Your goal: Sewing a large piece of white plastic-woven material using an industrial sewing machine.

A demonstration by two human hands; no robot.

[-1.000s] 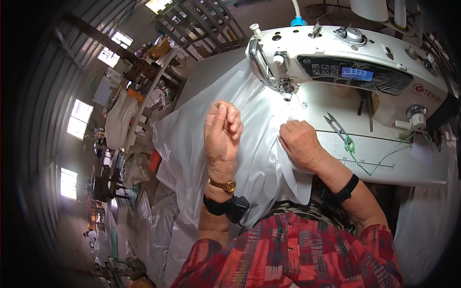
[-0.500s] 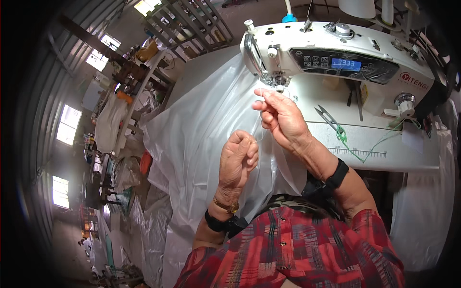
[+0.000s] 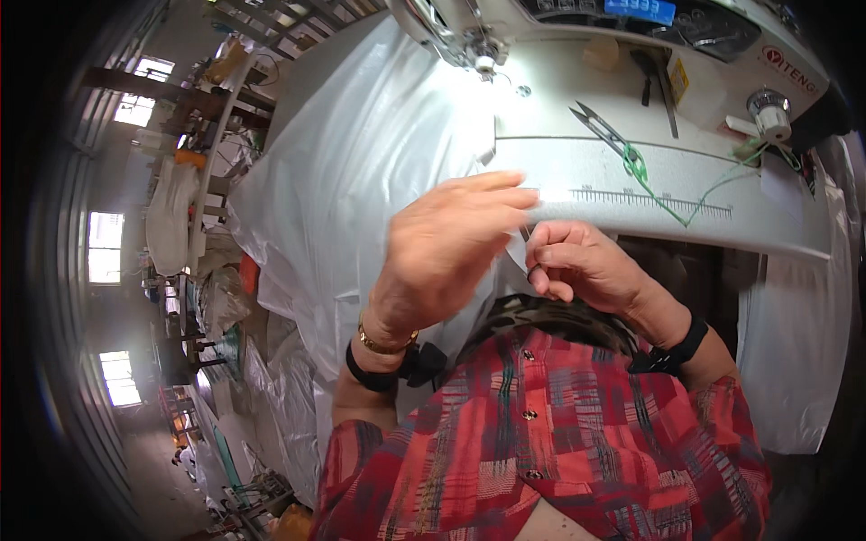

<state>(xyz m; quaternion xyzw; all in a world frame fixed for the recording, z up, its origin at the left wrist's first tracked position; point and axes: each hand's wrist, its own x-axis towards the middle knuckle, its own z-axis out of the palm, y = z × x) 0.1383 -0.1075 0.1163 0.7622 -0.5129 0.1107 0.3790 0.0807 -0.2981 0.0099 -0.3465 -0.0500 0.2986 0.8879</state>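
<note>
A broad sheet of white fabric (image 3: 361,162) covers the left and middle of the scene, running from under the needle of the sewing machine (image 3: 577,27) at the far edge down over the near edge of the pale table (image 3: 631,194) and off to the left. The machine stands along the far side, its head at the top. On the table to the right lie thread snips (image 3: 606,132) with a loose green thread (image 3: 672,203) trailing from them toward the right. Near the middle, the left hand (image 3: 446,252) is raised with fingers together and fairly flat, blurred; whether it grips the fabric cannot be told. Just right of it, the right hand (image 3: 582,266) is curled, pinching the fabric's near edge between thumb and fingers.
</note>
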